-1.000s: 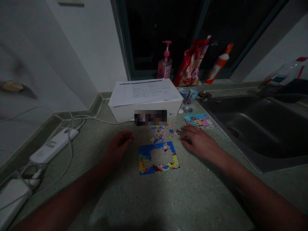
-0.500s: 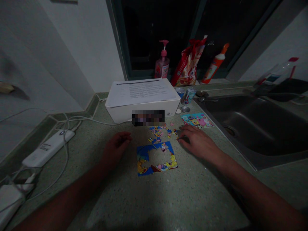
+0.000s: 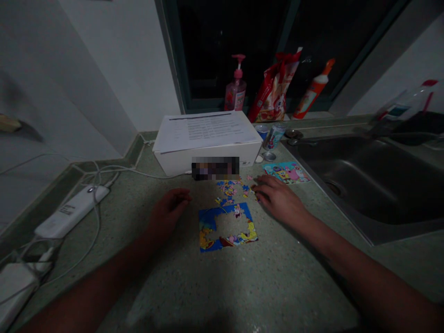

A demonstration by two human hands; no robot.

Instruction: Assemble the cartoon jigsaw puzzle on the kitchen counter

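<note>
A partly built jigsaw puzzle point(image 3: 204, 246) lies on the counter, its blue and yellow border joined around a bare centre. Loose puzzle pieces point(image 3: 229, 188) are scattered just behind it. My right hand point(image 3: 280, 199) reaches in from the right, its fingertips at the pieces on that side. Its thumb and fingers are apart, and I see nothing gripped between them. To the left of the puzzle rests my left hand point(image 3: 169, 209), fingers loosely curled in and no object visible in them. Beyond my right hand lies a picture card point(image 3: 287, 172) with cartoon figures.
Behind the pieces stands a white box point(image 3: 208, 155) with a printed sheet on top. A can point(image 3: 275, 136) is beside it, and a metal sink point(image 3: 347, 194) is set in at the right. Cables and a white power strip point(image 3: 72, 210) lie at the left.
My right hand has shifted slightly left over the right-hand pieces, fingertips nearer to them. The view has moved a little. My left hand keeps its place.
</note>
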